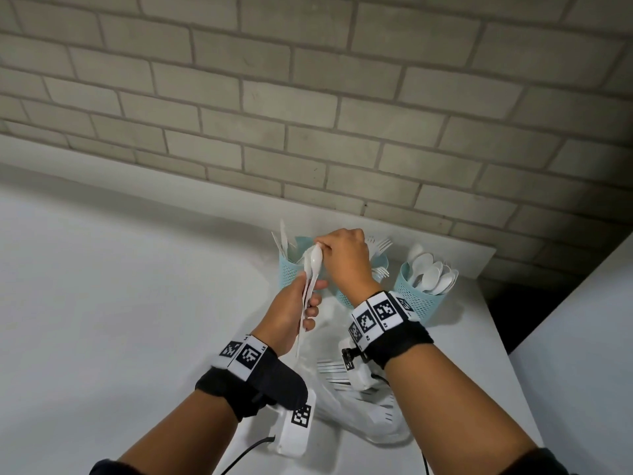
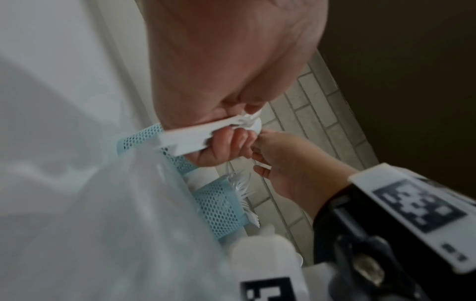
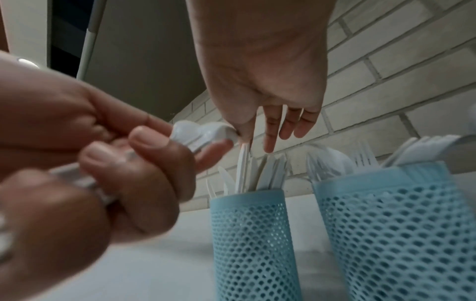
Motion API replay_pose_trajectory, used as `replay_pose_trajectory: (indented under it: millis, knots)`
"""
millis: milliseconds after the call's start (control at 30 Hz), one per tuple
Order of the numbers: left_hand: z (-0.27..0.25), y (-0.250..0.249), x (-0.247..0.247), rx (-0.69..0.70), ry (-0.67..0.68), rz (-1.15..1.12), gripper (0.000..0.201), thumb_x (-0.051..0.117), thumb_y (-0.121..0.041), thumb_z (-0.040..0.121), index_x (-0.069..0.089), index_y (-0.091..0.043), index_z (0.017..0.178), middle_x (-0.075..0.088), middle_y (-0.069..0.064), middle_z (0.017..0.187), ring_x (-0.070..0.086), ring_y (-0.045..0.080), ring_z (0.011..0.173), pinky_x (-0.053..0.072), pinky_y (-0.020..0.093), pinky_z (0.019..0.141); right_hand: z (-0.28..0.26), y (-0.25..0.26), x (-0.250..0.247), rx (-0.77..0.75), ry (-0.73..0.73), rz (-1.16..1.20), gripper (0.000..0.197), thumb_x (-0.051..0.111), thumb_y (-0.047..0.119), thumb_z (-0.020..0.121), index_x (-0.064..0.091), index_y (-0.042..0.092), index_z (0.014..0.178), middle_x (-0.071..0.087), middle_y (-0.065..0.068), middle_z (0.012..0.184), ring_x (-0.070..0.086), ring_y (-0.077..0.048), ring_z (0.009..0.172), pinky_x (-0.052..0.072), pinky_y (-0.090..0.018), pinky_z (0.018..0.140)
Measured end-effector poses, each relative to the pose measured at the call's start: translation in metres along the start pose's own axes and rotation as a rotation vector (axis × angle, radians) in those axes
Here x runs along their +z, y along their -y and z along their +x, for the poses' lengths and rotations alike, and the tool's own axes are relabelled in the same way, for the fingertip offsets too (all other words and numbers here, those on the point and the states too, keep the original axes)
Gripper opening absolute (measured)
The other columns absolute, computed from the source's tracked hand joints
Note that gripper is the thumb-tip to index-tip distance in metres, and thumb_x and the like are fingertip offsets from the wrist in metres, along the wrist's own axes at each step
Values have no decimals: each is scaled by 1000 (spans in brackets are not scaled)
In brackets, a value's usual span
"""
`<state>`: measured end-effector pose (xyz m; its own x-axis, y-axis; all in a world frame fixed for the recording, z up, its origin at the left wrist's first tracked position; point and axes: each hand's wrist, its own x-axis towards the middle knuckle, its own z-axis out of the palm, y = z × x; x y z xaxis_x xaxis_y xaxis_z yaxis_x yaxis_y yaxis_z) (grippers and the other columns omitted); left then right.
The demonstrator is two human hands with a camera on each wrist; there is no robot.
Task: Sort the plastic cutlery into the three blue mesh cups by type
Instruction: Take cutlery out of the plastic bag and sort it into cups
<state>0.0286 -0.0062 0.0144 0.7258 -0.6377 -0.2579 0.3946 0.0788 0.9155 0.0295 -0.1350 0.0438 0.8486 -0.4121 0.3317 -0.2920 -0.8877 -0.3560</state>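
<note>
My left hand [image 1: 303, 308] grips a small bundle of white plastic cutlery [image 1: 310, 279] by the handles, spoon bowls pointing up. My right hand [image 1: 329, 250] pinches the top spoon [image 3: 206, 132] of that bundle by its bowl, between thumb and forefinger, its other fingers hanging straight. Both hands hover in front of three blue mesh cups. The left cup [image 1: 287, 272] holds knives, the middle cup [image 3: 396, 224] holds forks and is mostly hidden by my right hand in the head view, and the right cup [image 1: 419, 298] holds spoons.
A clear plastic bag [image 1: 363, 409] with more white cutlery lies on the white counter [image 1: 120, 303] under my wrists. A brick wall [image 1: 308, 114] stands right behind the cups. The counter ends at a dark gap [image 1: 507, 303] just right of the spoon cup.
</note>
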Motion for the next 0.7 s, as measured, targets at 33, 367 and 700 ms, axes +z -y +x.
replay_pose_trajectory:
  millis: [33, 367, 700]
  knots:
    - [0, 1, 1, 1, 3, 12, 41, 27, -37, 102, 60, -13, 97, 38, -3, 62, 30, 7, 50, 23, 18, 45, -1, -2, 1, 15, 36, -1, 30, 43, 19, 97, 68, 23, 113, 58, -5, 123, 37, -27, 116, 35, -36, 94]
    - [-6, 2, 16, 98, 86, 125, 22, 38, -23, 101, 57, -12, 97, 45, -1, 74, 40, 9, 61, 32, 20, 54, -27, -7, -37, 125, 9, 508, 22, 51, 30, 94, 62, 17, 109, 59, -5, 100, 54, -18, 93, 42, -29, 83]
    - [-10, 11, 33, 205, 154, 156, 20, 57, -10, 91, 61, 0, 108, 67, 5, 81, 60, 1, 57, 46, 13, 53, -66, -40, -45, 186, 96, 835, 31, 70, 10, 81, 61, 13, 110, 64, 5, 81, 57, -6, 70, 42, -10, 53]
